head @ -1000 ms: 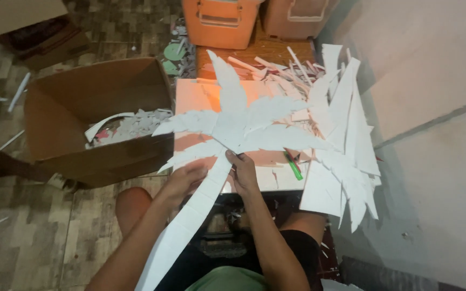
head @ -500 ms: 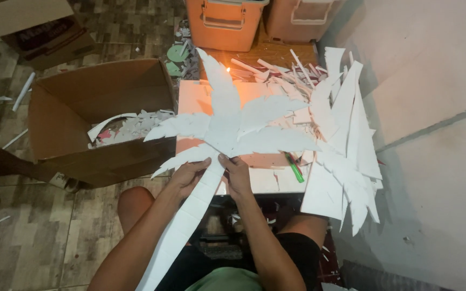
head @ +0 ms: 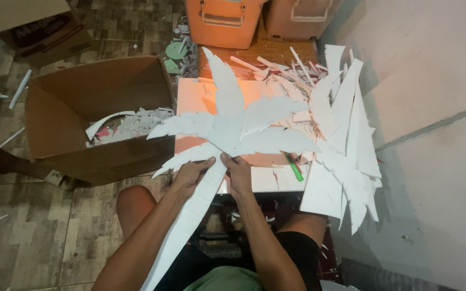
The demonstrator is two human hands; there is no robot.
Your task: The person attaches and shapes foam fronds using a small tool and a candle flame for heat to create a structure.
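Left hand (head: 191, 173) grip grasping palm tree (head: 227, 132) at left edge of trunk, just under leaves. Right hand (head: 238, 175) grip grasping trunk's right edge, thumb on top. Tree white, flat, leaves spread over pale board (head: 260, 178) on desk (head: 265, 51); long trunk runs down over lap. Green cutter (head: 294, 167) lies on board, just right of right hand. Pile of white scraps (head: 346, 134) at right. Open brown box (head: 93, 118) at left, scraps inside. Two orange bins (head: 225, 21) at far edge
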